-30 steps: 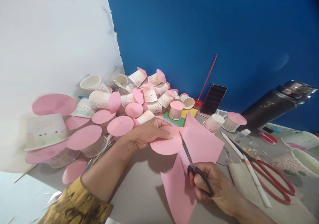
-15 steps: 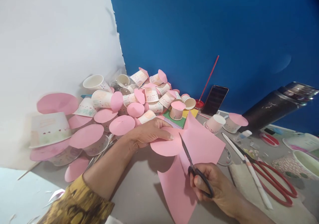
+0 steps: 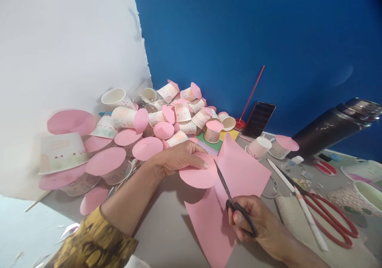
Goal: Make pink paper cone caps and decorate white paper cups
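My left hand pinches the rounded, partly cut edge of a pink paper sheet and holds it up off the grey table. My right hand is closed through the black handles of small scissors. Their blades point up and left into the paper, just right of my left fingertips. The lower flap of the sheet hangs down beside my right hand.
A heap of paper cups with pink paper discs fills the left and back. A phone leans on the blue wall. Red-handled scissors, a white pen, a dark flask and two cups lie right.
The pink sheet has turned slightly, its lower flap swinging left. Both hands stay almost in place; the camera has shifted a little.
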Demonstrator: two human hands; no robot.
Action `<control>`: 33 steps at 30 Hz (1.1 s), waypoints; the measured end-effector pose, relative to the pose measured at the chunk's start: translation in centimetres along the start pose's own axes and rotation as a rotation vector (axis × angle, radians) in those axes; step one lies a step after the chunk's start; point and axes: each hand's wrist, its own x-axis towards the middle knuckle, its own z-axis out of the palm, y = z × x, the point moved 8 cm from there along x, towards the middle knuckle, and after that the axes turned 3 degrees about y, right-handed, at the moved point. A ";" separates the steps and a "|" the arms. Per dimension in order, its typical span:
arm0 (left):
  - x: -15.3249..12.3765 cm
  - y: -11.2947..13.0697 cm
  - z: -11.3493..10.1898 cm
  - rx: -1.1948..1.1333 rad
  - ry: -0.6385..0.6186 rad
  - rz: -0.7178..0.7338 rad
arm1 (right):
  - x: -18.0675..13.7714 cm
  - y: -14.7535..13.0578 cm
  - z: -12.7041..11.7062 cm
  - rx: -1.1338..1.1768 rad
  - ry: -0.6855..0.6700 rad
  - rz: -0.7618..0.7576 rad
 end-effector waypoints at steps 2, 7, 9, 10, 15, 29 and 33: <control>0.0 -0.1 0.0 0.020 -0.011 -0.006 | 0.0 0.1 -0.1 -0.007 0.000 -0.001; 0.0 -0.1 0.1 0.052 -0.027 -0.010 | -0.1 0.2 -0.2 -0.041 -0.004 0.002; -0.1 -0.1 0.0 0.060 -0.030 -0.008 | -0.1 0.0 -0.3 -0.048 -0.005 -0.005; -0.1 0.0 0.0 0.064 -0.031 -0.005 | -0.2 0.0 -0.3 -0.051 -0.003 -0.006; -0.1 -0.2 -0.2 0.118 -0.020 -0.007 | -0.2 0.2 -0.5 -0.075 0.001 0.007; -0.1 -0.2 0.0 0.256 -0.051 0.000 | -0.2 0.4 -0.8 -0.165 -0.013 -0.001; -0.2 0.1 0.2 0.258 -0.057 0.011 | -0.2 0.5 -0.8 -0.173 -0.007 0.012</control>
